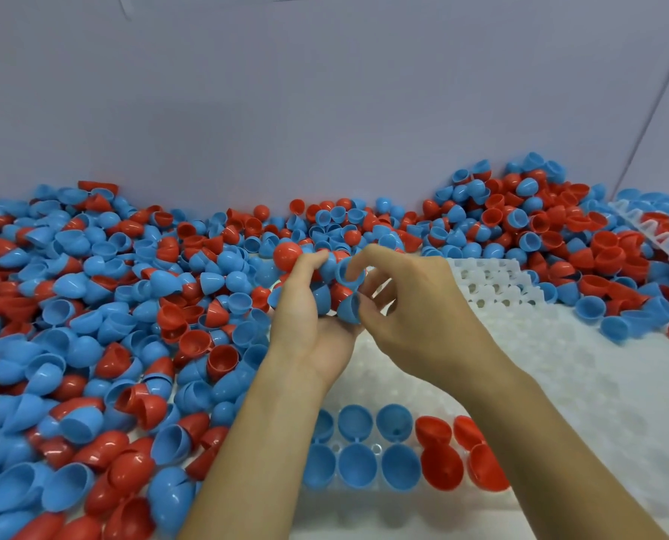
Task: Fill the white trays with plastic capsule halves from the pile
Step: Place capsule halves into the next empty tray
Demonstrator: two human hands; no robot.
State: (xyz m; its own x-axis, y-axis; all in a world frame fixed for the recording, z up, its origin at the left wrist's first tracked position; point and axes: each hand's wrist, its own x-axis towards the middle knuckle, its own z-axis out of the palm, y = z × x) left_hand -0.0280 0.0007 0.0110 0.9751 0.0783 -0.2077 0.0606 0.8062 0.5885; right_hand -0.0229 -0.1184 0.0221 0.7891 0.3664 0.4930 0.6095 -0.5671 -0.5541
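A packing or assembly workbench: a bulk pile of capsule halves (91, 325), white trays (558, 364), plain partition wall (325, 91).

The pile (91, 325) lies left of and behind the tray (558, 364) (halves (379, 450) fill its near rows).

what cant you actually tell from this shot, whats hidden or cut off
- Head view: how many capsule halves the left hand holds; its fingers and the right hand cover the bunch.
- Head view: part of the filled rows in the white tray; both forearms cross them.
- Head view: the second tray at far right, cut by the frame edge and partly buried.
- Head view: the pile runs past the left and bottom edges.
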